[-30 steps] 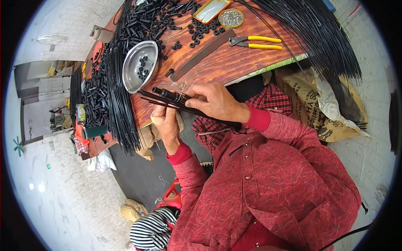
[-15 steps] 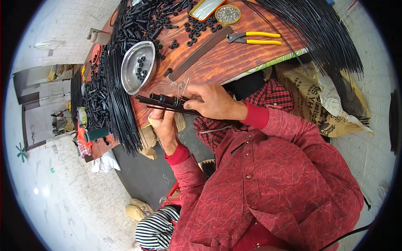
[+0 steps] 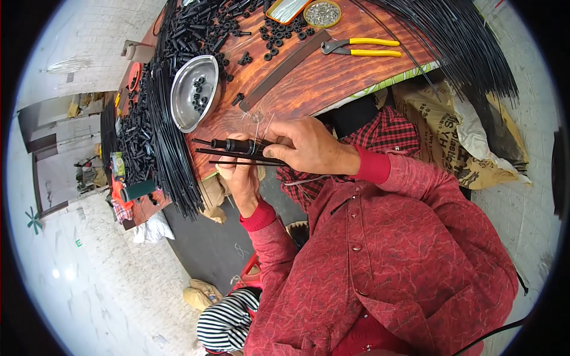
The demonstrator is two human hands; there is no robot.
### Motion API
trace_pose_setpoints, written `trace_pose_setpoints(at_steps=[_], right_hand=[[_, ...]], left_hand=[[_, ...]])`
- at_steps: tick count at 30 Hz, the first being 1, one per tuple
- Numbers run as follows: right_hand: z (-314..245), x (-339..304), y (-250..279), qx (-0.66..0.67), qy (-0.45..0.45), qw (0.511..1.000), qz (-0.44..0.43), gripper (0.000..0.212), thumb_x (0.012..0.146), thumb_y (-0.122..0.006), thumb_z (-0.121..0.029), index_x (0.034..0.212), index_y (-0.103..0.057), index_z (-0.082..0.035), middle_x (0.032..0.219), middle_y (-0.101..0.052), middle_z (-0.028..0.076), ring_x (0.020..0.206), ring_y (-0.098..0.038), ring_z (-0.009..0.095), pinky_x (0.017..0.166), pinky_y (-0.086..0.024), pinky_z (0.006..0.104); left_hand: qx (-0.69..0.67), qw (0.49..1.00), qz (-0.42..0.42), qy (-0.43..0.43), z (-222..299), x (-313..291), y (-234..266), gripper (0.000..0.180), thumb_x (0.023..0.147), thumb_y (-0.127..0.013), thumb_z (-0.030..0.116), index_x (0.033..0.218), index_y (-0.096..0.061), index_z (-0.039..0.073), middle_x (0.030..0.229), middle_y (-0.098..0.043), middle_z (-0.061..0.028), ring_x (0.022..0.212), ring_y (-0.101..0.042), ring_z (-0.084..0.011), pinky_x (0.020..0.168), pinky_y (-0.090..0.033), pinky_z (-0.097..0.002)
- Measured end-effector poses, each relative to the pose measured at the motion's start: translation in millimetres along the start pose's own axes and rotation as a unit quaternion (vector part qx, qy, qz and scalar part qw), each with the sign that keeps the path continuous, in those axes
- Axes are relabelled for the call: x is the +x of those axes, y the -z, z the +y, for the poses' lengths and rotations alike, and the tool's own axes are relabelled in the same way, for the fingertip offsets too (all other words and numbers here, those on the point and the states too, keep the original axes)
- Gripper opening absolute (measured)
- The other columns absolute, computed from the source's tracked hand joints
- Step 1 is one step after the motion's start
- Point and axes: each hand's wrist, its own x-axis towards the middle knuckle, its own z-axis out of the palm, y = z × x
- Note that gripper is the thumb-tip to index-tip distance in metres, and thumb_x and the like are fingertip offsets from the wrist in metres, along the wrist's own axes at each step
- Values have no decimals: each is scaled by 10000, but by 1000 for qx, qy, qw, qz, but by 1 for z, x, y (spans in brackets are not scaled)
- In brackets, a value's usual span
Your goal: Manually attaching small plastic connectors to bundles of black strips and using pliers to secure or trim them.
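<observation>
Both hands are at a small bunch of thin black rods with a black tubular fitting on top, near the table's front edge. My left hand grips the bunch from below, its fingertips partly hidden behind the rods. My right hand is closed at the fitting's right end, thumb and fingers pressed together around the bunch. Thin pale strands stick up between the fitting and my right fingers. What the right fingertips pinch is partly hidden.
On the wooden table lie yellow-handled cutting pliers, a dark flat bar and a metal bowl of black nuts. Long black rods hang over the left edge; another bundle lies at right. Someone in striped clothing is at lower left.
The rods and fitting have turned slightly, so the fitting now lies more level and the rods are more spread. Both hands have shifted a little to the right.
</observation>
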Motion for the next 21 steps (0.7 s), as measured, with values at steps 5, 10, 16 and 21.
trace_pose_setpoints(at_steps=[5, 10, 16, 21], right_hand=[[0, 1, 5, 6, -4, 1000, -15, 281, 803, -722, -313, 880, -647, -53, 688, -631, 158, 666, -642, 349, 592, -474, 441], [-1, 4, 8, -22, 21, 999, -12, 307, 808, -727, -343, 874, -652, -52, 689, -629, 160, 662, -642, 346, 586, -475, 430], [3, 7, 10, 23, -13, 1000, 1, 336, 766, -770, -350, 797, -651, -37, 676, -626, 160, 660, -647, 332, 584, -474, 423], [-1, 13, 19, 46, -66, 995, -64, 308, 763, -811, -253, 744, -618, -14, 604, -547, 49, 586, -507, 84, 530, -412, 298]], left_hand=[[12, 1000, 11, 10, 0, 0, -2, 324, 832, -739, 64, 1109, -617, -50, 1061, -613, -64, 909, -607, -147, 824, -487, -266], [27, 999, 11, -12, -1, 3, -4, 330, 831, -742, 63, 1118, -622, -46, 1046, -632, -66, 898, -614, -146, 816, -494, -263], [26, 1000, 12, -7, -1, 4, -3, 340, 827, -745, 55, 1130, -625, -41, 1040, -650, -66, 920, -625, -154, 845, -500, -275], [27, 1000, 5, 5, 2, 4, 0, 355, 805, -756, 31, 1132, -626, -23, 1086, -662, -89, 947, -649, -182, 875, -515, -303]])
